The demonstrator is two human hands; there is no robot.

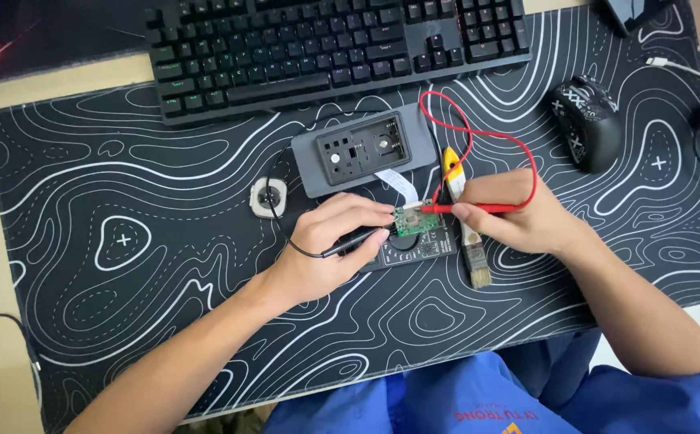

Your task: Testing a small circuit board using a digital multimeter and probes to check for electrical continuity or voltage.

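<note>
My left hand (330, 245) grips a black probe (358, 239) with a black lead, its tip resting at a small green circuit board (409, 221). The board lies on a small dark meter (414, 241) on the desk mat. My right hand (515, 213) holds a red probe (466, 208), pointed left with its tip on the same board. A red lead (478, 133) loops up from the red probe. A white ribbon cable (394, 183) runs from the board to a grey opened device (362, 150) just behind it.
A black keyboard (334, 48) lies at the back, a patterned mouse (587, 120) at the right. A yellow-handled brush (466, 221) lies under my right hand. A small white round part (269, 196) sits left of the grey device. The black mat (125, 241) has white contour lines.
</note>
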